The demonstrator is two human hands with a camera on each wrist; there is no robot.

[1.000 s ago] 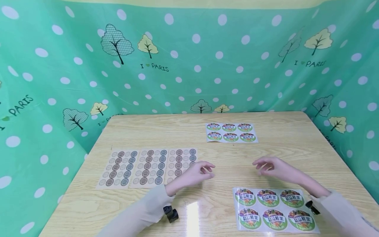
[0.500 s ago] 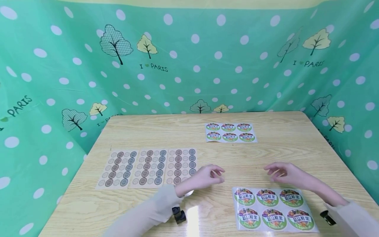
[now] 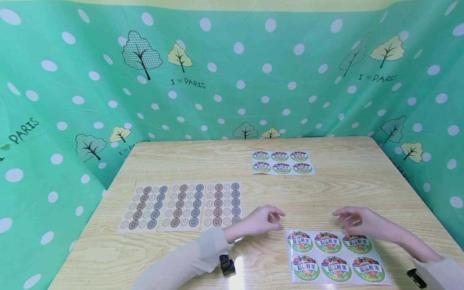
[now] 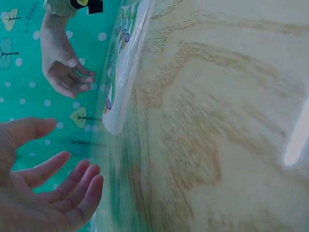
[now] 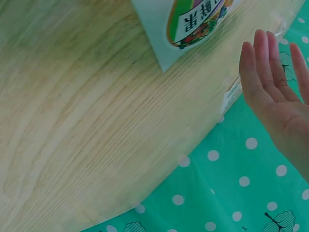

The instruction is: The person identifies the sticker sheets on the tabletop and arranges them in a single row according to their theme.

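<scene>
In the head view my left hand is held over the table, just beyond the upper left corner of a near sheet of round fruit stickers. My right hand hovers by that sheet's upper right part and covers a little of it. Neither hand holds anything; the fingers are loosely bent. The left wrist view shows the left fingers relaxed and apart, with the sticker sheet beyond. In the right wrist view the right hand has its fingers nearly straight, and a corner of the sheet shows.
Three sheets of small round brown and grey stickers lie side by side at the left of the wooden table. A second fruit sticker sheet lies towards the back. A green dotted curtain surrounds the table's back and sides.
Both hands have moved to the right and nearer the front of the table, closer to the near sticker sheet. The sheets lie as before.
</scene>
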